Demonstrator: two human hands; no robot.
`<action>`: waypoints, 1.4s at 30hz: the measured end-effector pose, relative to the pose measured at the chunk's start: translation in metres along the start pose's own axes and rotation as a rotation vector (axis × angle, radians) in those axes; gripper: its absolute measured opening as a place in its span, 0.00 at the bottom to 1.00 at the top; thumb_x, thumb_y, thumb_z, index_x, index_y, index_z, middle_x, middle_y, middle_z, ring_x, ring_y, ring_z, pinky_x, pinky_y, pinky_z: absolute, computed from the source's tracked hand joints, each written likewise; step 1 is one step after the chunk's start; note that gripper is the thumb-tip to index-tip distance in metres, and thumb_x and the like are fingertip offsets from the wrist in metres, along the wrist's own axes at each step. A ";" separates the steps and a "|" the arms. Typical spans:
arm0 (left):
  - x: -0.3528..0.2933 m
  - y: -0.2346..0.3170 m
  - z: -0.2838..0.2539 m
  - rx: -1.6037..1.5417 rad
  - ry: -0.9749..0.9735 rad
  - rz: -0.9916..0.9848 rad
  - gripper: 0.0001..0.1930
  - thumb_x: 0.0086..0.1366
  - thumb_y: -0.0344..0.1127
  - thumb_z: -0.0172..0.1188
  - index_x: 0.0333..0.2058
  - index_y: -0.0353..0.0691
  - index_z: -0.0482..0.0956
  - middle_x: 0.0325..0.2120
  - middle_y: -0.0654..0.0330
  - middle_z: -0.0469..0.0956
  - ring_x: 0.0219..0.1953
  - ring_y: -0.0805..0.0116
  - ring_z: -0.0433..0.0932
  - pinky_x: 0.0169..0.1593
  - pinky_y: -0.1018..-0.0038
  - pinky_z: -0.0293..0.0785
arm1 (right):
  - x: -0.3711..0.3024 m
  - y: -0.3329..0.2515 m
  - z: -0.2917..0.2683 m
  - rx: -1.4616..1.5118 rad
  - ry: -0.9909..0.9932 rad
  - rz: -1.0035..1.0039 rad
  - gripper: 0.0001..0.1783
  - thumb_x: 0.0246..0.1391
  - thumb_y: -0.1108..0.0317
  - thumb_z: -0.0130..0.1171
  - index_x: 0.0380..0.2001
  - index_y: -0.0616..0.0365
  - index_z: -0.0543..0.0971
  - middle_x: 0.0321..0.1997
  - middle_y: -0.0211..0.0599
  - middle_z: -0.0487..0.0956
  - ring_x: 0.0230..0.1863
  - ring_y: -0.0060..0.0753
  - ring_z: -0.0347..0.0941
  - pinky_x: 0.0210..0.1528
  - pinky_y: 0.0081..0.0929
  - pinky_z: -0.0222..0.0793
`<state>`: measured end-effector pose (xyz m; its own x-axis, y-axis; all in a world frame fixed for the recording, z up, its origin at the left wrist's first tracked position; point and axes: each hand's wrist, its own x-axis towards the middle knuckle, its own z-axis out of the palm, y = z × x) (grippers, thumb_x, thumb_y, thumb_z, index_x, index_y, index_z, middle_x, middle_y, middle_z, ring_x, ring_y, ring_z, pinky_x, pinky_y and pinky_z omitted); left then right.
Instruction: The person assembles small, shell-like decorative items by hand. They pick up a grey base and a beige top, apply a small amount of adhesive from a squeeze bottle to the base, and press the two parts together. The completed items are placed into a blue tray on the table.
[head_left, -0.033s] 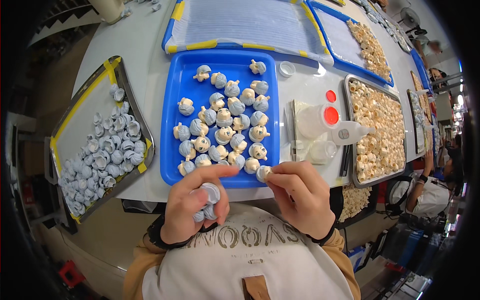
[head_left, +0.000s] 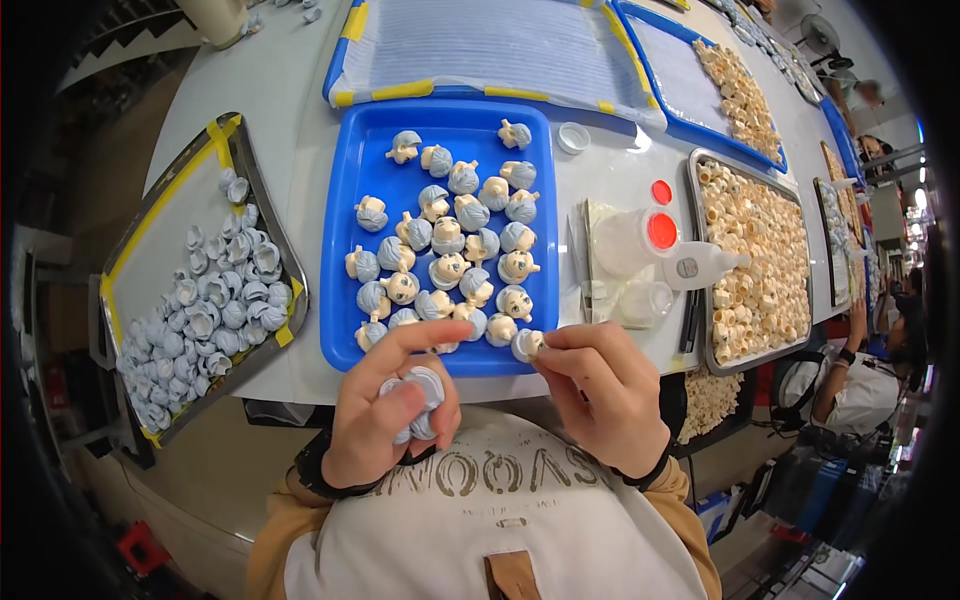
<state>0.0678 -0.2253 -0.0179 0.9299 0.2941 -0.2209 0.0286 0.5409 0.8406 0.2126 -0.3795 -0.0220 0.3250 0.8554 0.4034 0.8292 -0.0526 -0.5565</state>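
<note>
L hand [head_left: 360, 425] clamped on blue caps [head_left: 430, 386] | index [head_left: 425, 338] bit fwd vs prev | R hand [head_left: 612, 395] pinching doll head [head_left: 524, 345]

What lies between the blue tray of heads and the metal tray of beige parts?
In the head view: a red-capped translucent bottle, a squeeze bottle, a jar and a red disc, among others.

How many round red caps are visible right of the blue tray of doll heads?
2: one red cap on the translucent bottle, another just beyond it on the white table. Others may be hidden.
</note>
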 end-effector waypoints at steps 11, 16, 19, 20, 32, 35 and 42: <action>-0.001 -0.009 -0.008 -0.084 -0.082 0.104 0.19 0.62 0.39 0.50 0.46 0.31 0.66 0.25 0.60 0.70 0.20 0.78 0.69 0.18 0.85 0.59 | -0.001 -0.004 -0.035 -0.022 -0.046 0.004 0.17 0.33 0.70 0.63 0.33 0.60 0.77 0.39 0.36 0.75 0.32 0.37 0.68 0.32 0.26 0.63; -0.001 -0.008 -0.009 -0.108 -0.116 0.093 0.23 0.62 0.40 0.50 0.51 0.31 0.63 0.29 0.61 0.70 0.21 0.78 0.70 0.19 0.86 0.59 | -0.052 0.041 -0.113 -0.548 0.430 0.850 0.13 0.49 0.68 0.56 0.37 0.64 0.75 0.27 0.36 0.75 0.26 0.22 0.67 0.26 0.20 0.61; 0.000 -0.009 -0.009 -0.089 -0.135 0.086 0.23 0.62 0.40 0.50 0.52 0.31 0.62 0.29 0.60 0.70 0.22 0.78 0.70 0.19 0.86 0.60 | -0.080 0.076 -0.115 -0.573 0.232 0.864 0.13 0.48 0.68 0.57 0.37 0.63 0.74 0.26 0.37 0.72 0.25 0.26 0.69 0.27 0.24 0.64; 0.000 -0.010 -0.007 -0.082 -0.124 0.094 0.24 0.62 0.40 0.50 0.53 0.31 0.61 0.29 0.60 0.70 0.22 0.78 0.70 0.19 0.86 0.60 | -0.078 0.084 -0.110 -0.593 0.170 0.795 0.14 0.47 0.69 0.58 0.37 0.63 0.74 0.26 0.37 0.72 0.24 0.28 0.69 0.28 0.26 0.65; 0.004 -0.010 -0.006 -0.057 -0.089 0.086 0.22 0.59 0.46 0.55 0.43 0.33 0.63 0.25 0.56 0.73 0.21 0.76 0.71 0.17 0.85 0.61 | -0.083 0.087 -0.115 -0.459 0.266 0.800 0.09 0.43 0.72 0.60 0.28 0.63 0.72 0.23 0.35 0.70 0.23 0.23 0.68 0.20 0.22 0.62; 0.005 -0.013 -0.003 -0.049 -0.075 0.096 0.24 0.58 0.48 0.56 0.43 0.33 0.64 0.24 0.56 0.73 0.20 0.76 0.71 0.17 0.85 0.61 | -0.083 0.086 -0.113 -0.428 0.257 0.796 0.07 0.42 0.74 0.59 0.24 0.65 0.72 0.25 0.37 0.70 0.24 0.29 0.67 0.27 0.25 0.63; 0.004 -0.013 -0.005 -0.032 -0.087 0.067 0.25 0.57 0.49 0.57 0.43 0.34 0.64 0.24 0.56 0.73 0.20 0.76 0.71 0.17 0.85 0.61 | -0.085 0.083 -0.115 -0.423 0.245 0.760 0.10 0.43 0.76 0.56 0.32 0.64 0.75 0.28 0.38 0.72 0.25 0.30 0.67 0.29 0.24 0.64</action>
<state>0.0694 -0.2272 -0.0316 0.9576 0.2617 -0.1202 -0.0450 0.5480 0.8353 0.3066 -0.5163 -0.0190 0.9012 0.3811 0.2066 0.4334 -0.7855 -0.4418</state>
